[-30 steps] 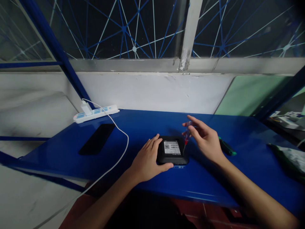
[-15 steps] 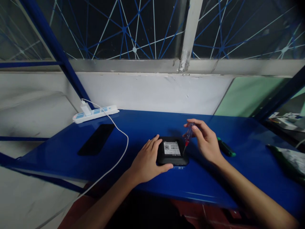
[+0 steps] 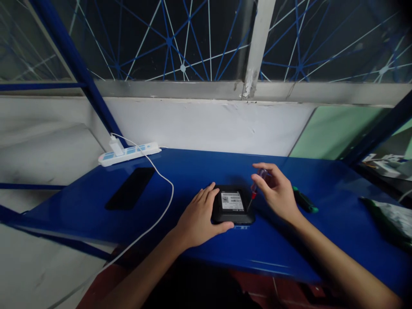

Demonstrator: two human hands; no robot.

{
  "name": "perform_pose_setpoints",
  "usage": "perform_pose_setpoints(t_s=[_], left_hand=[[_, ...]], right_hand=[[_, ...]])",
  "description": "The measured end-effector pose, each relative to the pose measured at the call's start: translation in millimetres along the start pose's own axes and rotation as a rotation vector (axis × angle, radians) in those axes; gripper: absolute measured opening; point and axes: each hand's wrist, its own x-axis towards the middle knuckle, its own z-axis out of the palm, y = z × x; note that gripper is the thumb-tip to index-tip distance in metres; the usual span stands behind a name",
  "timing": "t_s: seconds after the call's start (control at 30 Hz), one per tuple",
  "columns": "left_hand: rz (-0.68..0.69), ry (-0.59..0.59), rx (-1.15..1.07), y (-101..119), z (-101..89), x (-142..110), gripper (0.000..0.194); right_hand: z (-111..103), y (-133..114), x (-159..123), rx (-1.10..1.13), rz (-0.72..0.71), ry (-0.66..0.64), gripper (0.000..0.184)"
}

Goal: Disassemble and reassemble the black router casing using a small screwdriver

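A flat black electronic device (image 3: 233,217) with a white printed label (image 3: 232,201) and a QR code lies on the blue table. My left hand (image 3: 201,219) holds it from the left, fingers on its far left corner and thumb along the near edge. In my right hand (image 3: 278,193) is a screwdriver with a clear purplish handle and a red collar (image 3: 254,195). Its thin shaft slants down, the tip at the device's right edge, beside the label. Whether the tip sits in a screw is too small to tell.
Right of my right hand lies a dark green-and-black tool (image 3: 305,200). A black phone-like slab (image 3: 130,189) lies at left, near a white power strip (image 3: 128,154) with a charger and white cable (image 3: 167,206). A silvery-green bag (image 3: 389,219) is at far right.
The screwdriver's handle has tilted further to the right, and my right hand's grip around it has shifted. Its tip stays at about the same spot. My left hand and the device have not moved.
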Motion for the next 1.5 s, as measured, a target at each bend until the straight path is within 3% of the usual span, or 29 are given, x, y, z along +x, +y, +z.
perform_pose_setpoints(t_s=[0.23, 0.5, 0.63, 0.83, 1.03, 1.23, 1.37, 1.5], left_hand=[[0.012, 0.017, -0.018, -1.0, 0.8, -0.8, 0.089], [0.006, 0.019, -0.026, -1.7, 1.4, -0.5, 0.088], [-0.002, 0.014, -0.03, -0.4, -0.3, -0.2, 0.089], [0.002, -0.001, -0.073, -2.9, -4.0, -1.8, 0.088], [0.017, 0.009, -0.089, -5.8, -2.2, -3.7, 0.085], [0.042, -0.047, -0.058, -1.6, -12.2, 6.7, 0.086], [0.095, -0.074, -0.04, 2.7, -14.7, 20.3, 0.086], [0.117, -0.065, -0.03, 1.9, -4.8, 25.6, 0.087]], right_hand=[[-2.3, -2.2, 0.3, 0.17, 0.059, -0.075, 0.035], [1.1, 4.4, -1.2, 0.001, 0.006, -0.018, 0.031], [-0.7, 3.4, -1.4, 0.037, 0.003, -0.041, 0.029], [-2.4, -0.5, -1.0, -0.01, 0.005, -0.111, 0.042], [-0.4, -2.2, -1.0, 0.033, 0.02, -0.032, 0.053], [5.1, 0.5, -1.1, 0.14, 0.013, 0.056, 0.044], [8.8, 2.1, -4.1, 0.166, 0.026, 0.027, 0.041], [11.8, 2.1, -7.8, 0.15, 0.013, -0.019, 0.04]])
